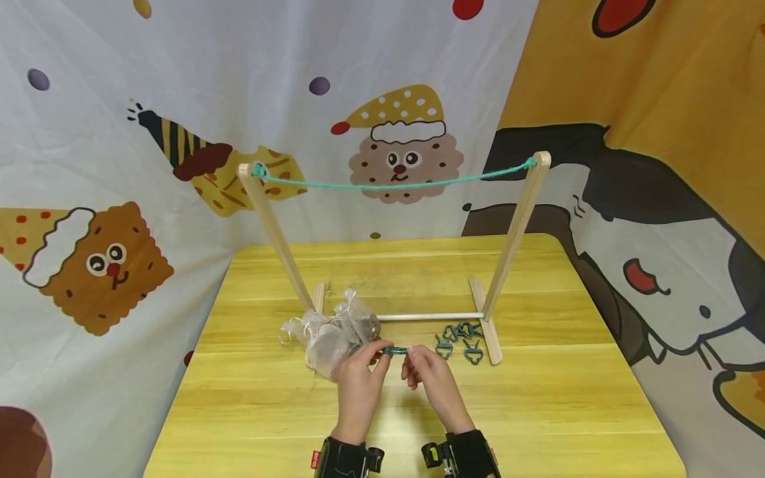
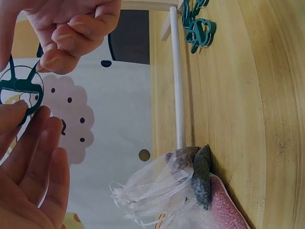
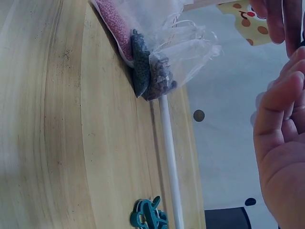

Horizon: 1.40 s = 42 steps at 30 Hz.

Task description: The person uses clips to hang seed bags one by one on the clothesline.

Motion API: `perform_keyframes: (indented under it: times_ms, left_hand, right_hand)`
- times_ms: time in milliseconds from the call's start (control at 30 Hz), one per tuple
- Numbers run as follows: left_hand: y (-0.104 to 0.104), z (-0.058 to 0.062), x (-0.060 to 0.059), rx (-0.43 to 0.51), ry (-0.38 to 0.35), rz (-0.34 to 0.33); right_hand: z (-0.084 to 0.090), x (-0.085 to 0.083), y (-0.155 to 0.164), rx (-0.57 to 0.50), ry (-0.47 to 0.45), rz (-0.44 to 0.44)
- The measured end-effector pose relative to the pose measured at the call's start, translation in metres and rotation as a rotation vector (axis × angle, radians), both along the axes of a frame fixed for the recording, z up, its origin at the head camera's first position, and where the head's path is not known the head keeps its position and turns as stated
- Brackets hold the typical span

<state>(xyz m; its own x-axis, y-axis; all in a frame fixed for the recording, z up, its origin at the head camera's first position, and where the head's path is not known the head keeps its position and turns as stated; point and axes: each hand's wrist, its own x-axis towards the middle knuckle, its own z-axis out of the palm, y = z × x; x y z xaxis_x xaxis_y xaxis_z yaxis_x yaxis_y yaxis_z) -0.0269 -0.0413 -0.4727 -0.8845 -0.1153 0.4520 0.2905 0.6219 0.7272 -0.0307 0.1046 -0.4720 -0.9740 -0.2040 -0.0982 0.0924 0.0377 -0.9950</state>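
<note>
A dark green plastic plant clip (image 1: 394, 350) with two prongs and a thin round wire is held between the two hands, above the table. My left hand (image 1: 360, 392) pinches its rounded end between thumb and fingers, seen closer in the left wrist view on the clip (image 2: 21, 87). At the prong end is my right hand (image 1: 435, 385), thumb and finger on either side of the prongs. Right of the hands, several similar clips (image 1: 472, 352) lie on the table. The right wrist view hides most of the held clip behind the fingers.
Sheer drawstring bags (image 1: 329, 342) with pink, dark green and brown contents lie left of the hands. Behind stands a wooden frame (image 1: 516, 226), a teal string (image 1: 382, 186) tied between its posts. A white rod (image 1: 430, 317) joins its feet on the wooden table (image 1: 269, 418).
</note>
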Motion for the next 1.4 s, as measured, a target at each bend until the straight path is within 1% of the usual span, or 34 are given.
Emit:
perform_keyframes:
  times_ms: [133, 267, 367, 533, 767, 933, 1067, 1233, 1300, 1400]
  left_hand:
    - [-0.002, -0.002, 0.000, -0.002, -0.014, -0.014]
    - [-0.003, -0.004, 0.000, -0.028, 0.002, -0.009]
    - [-0.004, -0.003, -0.001, -0.050, 0.010, 0.000]
    - [-0.005, -0.003, 0.000, -0.073, -0.004, 0.005]
    - [-0.005, -0.003, 0.000, -0.089, -0.002, 0.023]
    - [-0.005, -0.003, -0.001, -0.081, -0.028, 0.041]
    - [-0.004, -0.005, -0.001, -0.069, -0.057, 0.041]
    - [-0.004, -0.007, -0.001, -0.057, -0.113, 0.010]
    - [-0.006, -0.008, -0.002, -0.073, -0.140, 0.006]
    - [-0.014, -0.012, -0.007, -0.086, -0.183, 0.026]
  right_hand:
    - [-0.012, -0.002, 0.001, 0.054, 0.026, -0.026]
    - [-0.017, -0.002, 0.001, 0.098, 0.061, -0.029]
    - [-0.017, -0.003, 0.001, 0.099, 0.064, -0.029]
    - [-0.017, -0.003, 0.001, 0.078, 0.048, -0.027]
    - [-0.020, -0.003, 0.001, 0.099, 0.064, -0.057]
    - [-0.021, -0.005, 0.002, 0.105, 0.084, -0.055]
    - [-0.020, -0.005, 0.003, 0.115, 0.073, -0.049]
    - [-0.003, -0.001, 0.003, 0.126, 0.043, -0.076]
    - [-0.004, -0.001, 0.006, 0.135, 0.048, -0.097]
    - [-0.018, -0.005, 0.015, 0.137, 0.046, -0.132]
